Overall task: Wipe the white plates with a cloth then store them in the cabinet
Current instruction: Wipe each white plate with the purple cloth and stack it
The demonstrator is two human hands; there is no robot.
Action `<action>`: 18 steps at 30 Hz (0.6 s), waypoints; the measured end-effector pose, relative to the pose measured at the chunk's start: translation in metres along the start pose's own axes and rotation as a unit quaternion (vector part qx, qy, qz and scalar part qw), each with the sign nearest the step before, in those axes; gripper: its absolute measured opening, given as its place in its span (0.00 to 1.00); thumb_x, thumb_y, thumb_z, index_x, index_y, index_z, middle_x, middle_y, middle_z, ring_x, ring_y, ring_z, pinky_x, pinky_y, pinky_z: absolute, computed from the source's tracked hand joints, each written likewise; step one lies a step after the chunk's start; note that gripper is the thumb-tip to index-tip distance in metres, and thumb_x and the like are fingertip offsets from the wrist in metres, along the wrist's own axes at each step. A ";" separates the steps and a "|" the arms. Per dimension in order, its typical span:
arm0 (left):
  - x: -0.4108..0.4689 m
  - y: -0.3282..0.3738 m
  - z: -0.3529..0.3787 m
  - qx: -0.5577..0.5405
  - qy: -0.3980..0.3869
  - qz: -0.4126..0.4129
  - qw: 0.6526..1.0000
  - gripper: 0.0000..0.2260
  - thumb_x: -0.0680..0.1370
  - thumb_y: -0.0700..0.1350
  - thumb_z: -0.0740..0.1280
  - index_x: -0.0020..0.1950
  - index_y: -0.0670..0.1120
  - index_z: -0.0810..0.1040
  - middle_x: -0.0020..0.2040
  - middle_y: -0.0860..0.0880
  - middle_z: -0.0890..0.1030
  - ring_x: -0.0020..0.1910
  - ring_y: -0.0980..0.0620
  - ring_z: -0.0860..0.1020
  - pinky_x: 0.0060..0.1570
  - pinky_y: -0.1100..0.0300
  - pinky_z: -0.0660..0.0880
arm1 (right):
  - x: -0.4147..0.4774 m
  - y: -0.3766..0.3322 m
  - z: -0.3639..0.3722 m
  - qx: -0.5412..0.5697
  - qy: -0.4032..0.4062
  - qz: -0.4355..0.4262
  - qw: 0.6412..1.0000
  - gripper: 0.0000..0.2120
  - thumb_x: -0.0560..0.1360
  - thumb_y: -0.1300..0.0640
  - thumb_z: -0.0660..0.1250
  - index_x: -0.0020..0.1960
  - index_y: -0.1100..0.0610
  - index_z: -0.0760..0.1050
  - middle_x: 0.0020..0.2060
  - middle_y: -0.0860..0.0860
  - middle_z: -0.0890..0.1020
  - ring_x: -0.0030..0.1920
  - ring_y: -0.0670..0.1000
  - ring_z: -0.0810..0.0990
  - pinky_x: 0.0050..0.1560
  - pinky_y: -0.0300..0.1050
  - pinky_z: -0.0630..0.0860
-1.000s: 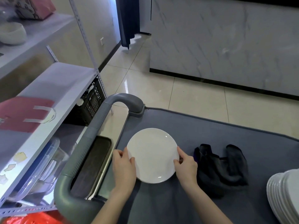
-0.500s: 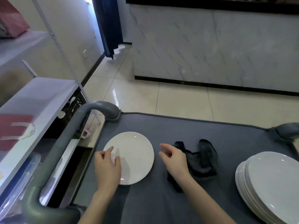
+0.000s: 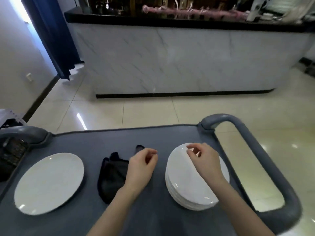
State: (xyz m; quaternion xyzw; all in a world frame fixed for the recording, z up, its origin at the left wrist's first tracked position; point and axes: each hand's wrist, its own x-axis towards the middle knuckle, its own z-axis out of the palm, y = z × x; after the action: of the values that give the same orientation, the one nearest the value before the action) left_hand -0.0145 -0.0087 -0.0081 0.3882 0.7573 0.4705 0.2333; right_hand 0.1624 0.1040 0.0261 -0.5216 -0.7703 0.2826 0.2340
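Note:
A single white plate (image 3: 48, 183) lies flat on the left of the grey cart top (image 3: 153, 137). A crumpled black cloth (image 3: 113, 174) lies in the middle. A stack of several white plates (image 3: 185, 189) stands on the right. My left hand (image 3: 140, 165) hovers between the cloth and the stack with loosely curled fingers, holding nothing. My right hand (image 3: 203, 159) is over the far part of the stack, fingers loosely curled; whether it touches the top plate I cannot tell.
Grey tubular handles rise at the cart's left end (image 3: 23, 133) and right end (image 3: 265, 160). A white marble-fronted counter (image 3: 170, 60) stands beyond a strip of tiled floor (image 3: 144, 109). A dark blue curtain (image 3: 51, 36) hangs at the left.
Both hands let go of the single plate on the left and moved right. My right hand now sits over the plate stack, and my view turned right, away from the shelves.

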 end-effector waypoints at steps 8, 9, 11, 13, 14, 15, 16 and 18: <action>-0.018 0.009 0.067 0.065 -0.014 -0.053 0.996 0.14 0.76 0.44 0.71 0.61 0.50 0.76 0.52 0.52 0.72 0.47 0.60 0.74 0.48 0.66 0.67 | 0.001 0.090 -0.040 -0.068 -0.031 0.083 0.994 0.16 0.76 0.54 0.70 0.64 0.53 0.77 0.51 0.48 0.71 0.46 0.46 0.74 0.50 0.36 0.68; -0.020 0.008 0.069 0.067 -0.015 -0.059 0.996 0.14 0.76 0.43 0.71 0.60 0.51 0.76 0.52 0.52 0.71 0.47 0.61 0.74 0.46 0.68 0.67 | 0.001 0.095 -0.041 -0.067 -0.038 0.088 0.993 0.17 0.76 0.54 0.70 0.64 0.53 0.77 0.51 0.48 0.71 0.47 0.46 0.74 0.51 0.36 0.68; -0.022 0.008 0.072 0.068 -0.021 -0.073 0.995 0.14 0.75 0.41 0.70 0.59 0.52 0.75 0.51 0.53 0.73 0.45 0.61 0.75 0.43 0.73 0.66 | 0.002 0.100 -0.041 -0.057 -0.042 0.090 0.993 0.17 0.76 0.56 0.70 0.64 0.54 0.77 0.51 0.48 0.71 0.46 0.46 0.74 0.51 0.36 0.68; -0.024 0.007 0.074 0.063 -0.030 -0.081 0.994 0.15 0.75 0.40 0.69 0.59 0.53 0.75 0.50 0.52 0.75 0.44 0.60 0.76 0.43 0.71 0.68 | 0.003 0.103 -0.041 -0.052 -0.036 0.089 0.994 0.17 0.76 0.57 0.70 0.65 0.54 0.77 0.51 0.48 0.70 0.47 0.47 0.73 0.53 0.36 0.68; -0.024 0.007 0.074 0.059 -0.030 -0.084 0.994 0.15 0.75 0.40 0.69 0.58 0.54 0.75 0.49 0.51 0.76 0.44 0.58 0.77 0.43 0.69 0.70 | 0.003 0.103 -0.042 -0.047 -0.033 0.092 0.994 0.18 0.76 0.57 0.70 0.65 0.54 0.77 0.52 0.49 0.70 0.48 0.47 0.73 0.53 0.36 0.68; -0.025 0.007 0.075 0.055 -0.028 -0.088 0.994 0.15 0.75 0.40 0.69 0.58 0.54 0.75 0.49 0.51 0.77 0.44 0.57 0.77 0.44 0.67 0.71 | 0.003 0.104 -0.042 -0.043 -0.032 0.094 0.994 0.18 0.76 0.58 0.71 0.65 0.54 0.76 0.52 0.49 0.69 0.48 0.48 0.74 0.54 0.36 0.68; -0.025 0.008 0.075 0.054 -0.025 -0.093 0.994 0.15 0.75 0.40 0.70 0.58 0.54 0.75 0.49 0.50 0.77 0.44 0.57 0.77 0.44 0.66 0.71 | 0.003 0.105 -0.042 -0.040 -0.033 0.096 0.994 0.19 0.75 0.59 0.71 0.65 0.53 0.76 0.52 0.49 0.69 0.48 0.49 0.74 0.54 0.36 0.68; -0.025 0.009 0.075 0.050 -0.020 -0.103 0.993 0.15 0.75 0.39 0.70 0.58 0.53 0.75 0.48 0.50 0.77 0.44 0.56 0.78 0.45 0.64 0.73 | 0.003 0.107 -0.043 -0.030 -0.040 0.099 0.994 0.19 0.74 0.60 0.71 0.65 0.52 0.75 0.53 0.50 0.70 0.47 0.49 0.74 0.52 0.37 0.69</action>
State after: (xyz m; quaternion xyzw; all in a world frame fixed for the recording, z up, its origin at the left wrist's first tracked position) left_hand 0.0577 0.0132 -0.0340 0.3285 0.8111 0.3974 0.2761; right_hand 0.2615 0.1469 -0.0153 -0.5906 -0.7317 0.3014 0.1580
